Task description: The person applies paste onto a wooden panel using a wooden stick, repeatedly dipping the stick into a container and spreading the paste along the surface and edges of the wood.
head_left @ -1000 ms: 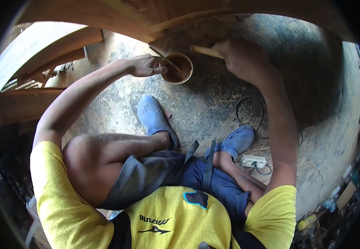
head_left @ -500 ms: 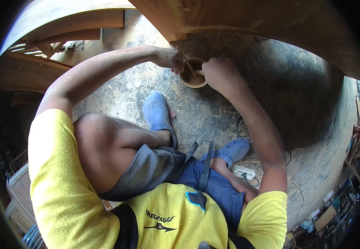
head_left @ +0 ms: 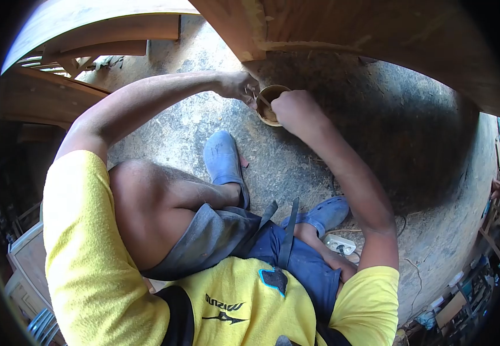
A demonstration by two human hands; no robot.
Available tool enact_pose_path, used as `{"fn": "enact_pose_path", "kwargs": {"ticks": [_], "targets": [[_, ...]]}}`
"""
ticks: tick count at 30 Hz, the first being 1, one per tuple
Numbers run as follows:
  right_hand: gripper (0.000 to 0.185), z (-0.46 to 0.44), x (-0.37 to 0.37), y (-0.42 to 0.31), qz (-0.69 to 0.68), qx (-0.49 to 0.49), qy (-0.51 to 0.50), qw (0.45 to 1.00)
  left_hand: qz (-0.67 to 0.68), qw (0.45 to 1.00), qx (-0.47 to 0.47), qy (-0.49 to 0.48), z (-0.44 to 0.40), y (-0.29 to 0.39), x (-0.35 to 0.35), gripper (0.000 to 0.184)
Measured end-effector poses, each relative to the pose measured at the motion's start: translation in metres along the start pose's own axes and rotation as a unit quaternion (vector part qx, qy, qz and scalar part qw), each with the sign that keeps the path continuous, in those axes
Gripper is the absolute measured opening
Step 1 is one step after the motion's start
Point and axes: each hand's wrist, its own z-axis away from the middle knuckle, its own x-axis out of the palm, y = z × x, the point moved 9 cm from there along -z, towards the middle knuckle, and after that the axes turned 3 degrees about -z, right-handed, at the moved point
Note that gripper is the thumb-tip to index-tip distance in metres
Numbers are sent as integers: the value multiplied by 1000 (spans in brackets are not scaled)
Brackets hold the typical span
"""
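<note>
A round tan container [head_left: 269,119] with brownish material inside stands on the floor ahead of me. My left hand [head_left: 238,86] is at its left rim, fingers closed round a thin wooden stick [head_left: 265,101] that slants down into the container. My right hand [head_left: 297,111] reaches over the right rim with its fingers curled, close to the stick's lower part. Whatever the right fingers pinch is hidden behind the hand.
Large wooden panels [head_left: 371,29] overhang the top of the view, and more wooden parts [head_left: 48,95] stand at the left. A white power strip [head_left: 340,244] and its cord lie beside my right foot. Assorted clutter [head_left: 454,305] is at the lower right.
My right hand has shifted slightly down and left, its fingers closing in by the stick. My left hand has turned a little and come lower at the rim. The whole view has shifted slightly.
</note>
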Motion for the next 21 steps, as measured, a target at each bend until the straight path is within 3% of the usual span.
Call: {"fn": "enact_pose_path", "kwargs": {"ticks": [6,13,16,21], "targets": [[15,9,-17,25,21,60,18,998,20,1000,1,-16,-1,-2,5,57],[13,-7,-2,-4,19,-19,14,1000,0,1000,16,-19,1,14,0,50],[11,5,1,39,-77,47,-60,994,-10,1000,23,-6,-3,4,-1,50],[19,35,-1,72,-203,87,-38,975,-17,1000,0,-11,-2,3,1,53]]}}
